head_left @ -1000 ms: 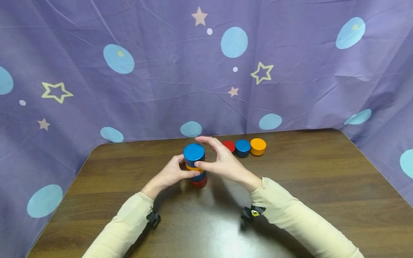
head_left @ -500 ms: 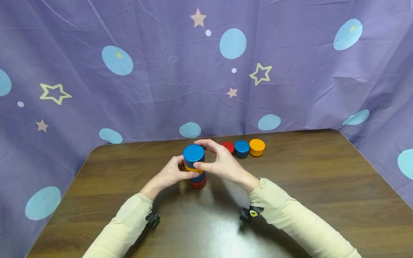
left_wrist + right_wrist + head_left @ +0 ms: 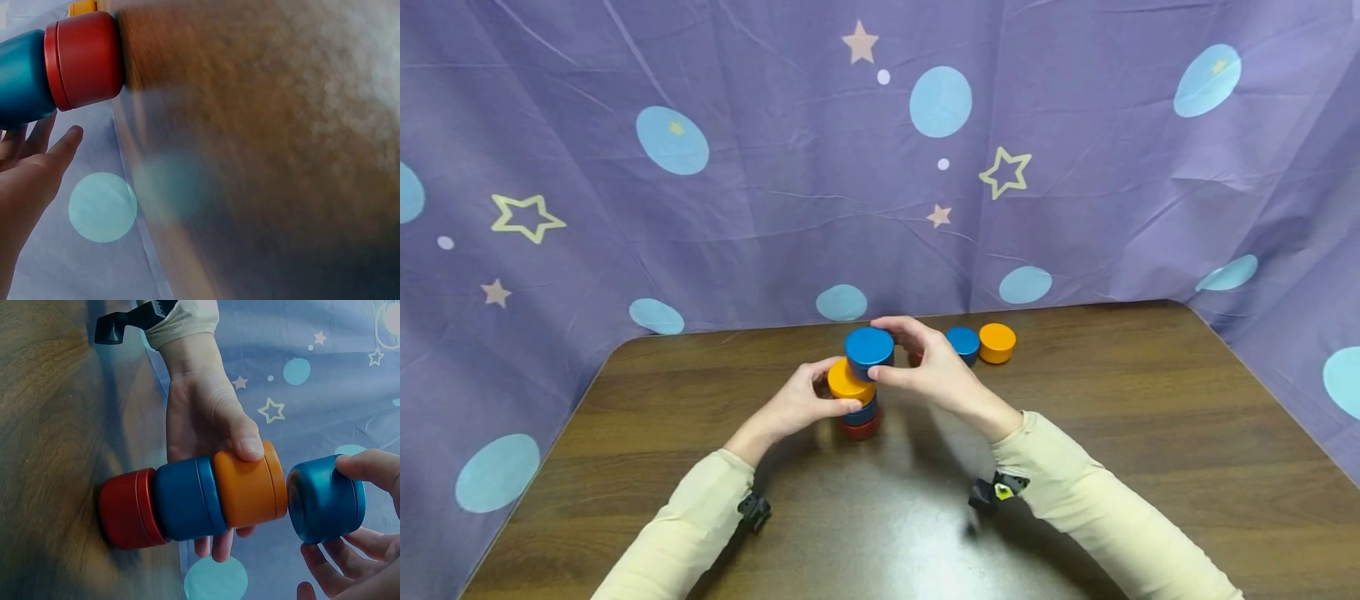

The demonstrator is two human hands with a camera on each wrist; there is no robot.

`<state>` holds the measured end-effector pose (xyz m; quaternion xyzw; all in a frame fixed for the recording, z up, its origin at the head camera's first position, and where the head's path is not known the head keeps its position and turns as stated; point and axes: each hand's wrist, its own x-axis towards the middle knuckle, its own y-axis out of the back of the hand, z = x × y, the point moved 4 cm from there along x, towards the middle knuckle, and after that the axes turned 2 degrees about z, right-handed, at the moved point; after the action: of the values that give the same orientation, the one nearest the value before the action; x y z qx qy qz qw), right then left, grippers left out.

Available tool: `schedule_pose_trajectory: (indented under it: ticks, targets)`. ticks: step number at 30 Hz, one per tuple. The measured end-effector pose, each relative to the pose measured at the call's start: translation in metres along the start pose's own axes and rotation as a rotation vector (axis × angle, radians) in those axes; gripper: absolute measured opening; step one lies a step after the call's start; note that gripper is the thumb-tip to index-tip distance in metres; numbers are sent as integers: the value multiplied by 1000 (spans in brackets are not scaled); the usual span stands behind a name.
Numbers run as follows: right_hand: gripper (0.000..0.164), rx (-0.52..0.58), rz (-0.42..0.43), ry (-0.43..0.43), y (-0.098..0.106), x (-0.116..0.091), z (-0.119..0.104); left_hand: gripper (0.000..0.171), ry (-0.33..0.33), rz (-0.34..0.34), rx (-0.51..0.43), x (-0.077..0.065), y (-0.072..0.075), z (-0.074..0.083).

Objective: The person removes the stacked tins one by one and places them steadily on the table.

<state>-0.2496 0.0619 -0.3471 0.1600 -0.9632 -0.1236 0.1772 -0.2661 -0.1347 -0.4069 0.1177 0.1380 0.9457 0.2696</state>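
Observation:
A stack of round lidded tins stands on the table: a red tin (image 3: 128,509) at the bottom, a blue tin (image 3: 187,499) above it, and an orange tin (image 3: 847,382) on top. My left hand (image 3: 790,407) holds the orange tin from the left, thumb in front and fingers behind. Between the thumb and fingers of my right hand (image 3: 938,373) is another blue tin (image 3: 869,350), held just over the orange one and offset to the right. The right wrist view shows this blue tin (image 3: 326,500) slightly tilted against the stack's line, its base close to the orange lid.
At the back right stand another blue tin (image 3: 963,343) and an orange tin (image 3: 997,342), side by side. A red tin (image 3: 916,358) beside them is mostly hidden behind my right hand. A purple patterned curtain (image 3: 775,167) hangs behind the wooden table (image 3: 1112,400).
My right hand has shifted the upper blue tin to the right and slightly up, uncovering most of the orange lid. The left hand and the stack below stay in place.

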Motion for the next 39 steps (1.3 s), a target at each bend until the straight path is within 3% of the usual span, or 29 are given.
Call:
schedule_pose_trajectory:
  ticks: [19,25,39]
  targets:
    - [55,48,104,-34,44,-13,16,50,-8,22,23,-1,0,0]
    - [54,16,167,-30,65,-18,22,51,-24,25,-1,1,-1,0]
    - [54,-45,246,-121,97,-33,44,51,-11,39,18,0,-1,0]
